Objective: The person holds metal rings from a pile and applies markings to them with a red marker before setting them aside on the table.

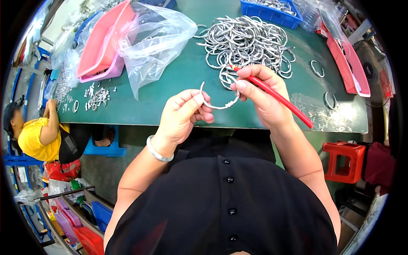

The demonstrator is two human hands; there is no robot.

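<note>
Between my two hands is an open silver bangle (219, 107), its gap facing the far side and a small raised ornament on its right part. My left hand (180, 112) pinches its left end between thumb and fingers. My right hand (268, 95) grips a slim red pen-like tool (280, 95), slanting from a yellowish tip at far left to a near right end. Fingers of the right hand also meet the bangle's right end. Just beyond, a big heap of similar silver bangles (250, 42) lies on the green table (170, 102).
Left of the heap are a clear plastic bag (159, 46), pink bins (104, 40) and small silver pieces (97, 97). Two loose bangles (330, 100) and a pink basket (346, 63) are rightward. A blue tray (272, 12) stands behind. A person in yellow (36, 138) sits at far left.
</note>
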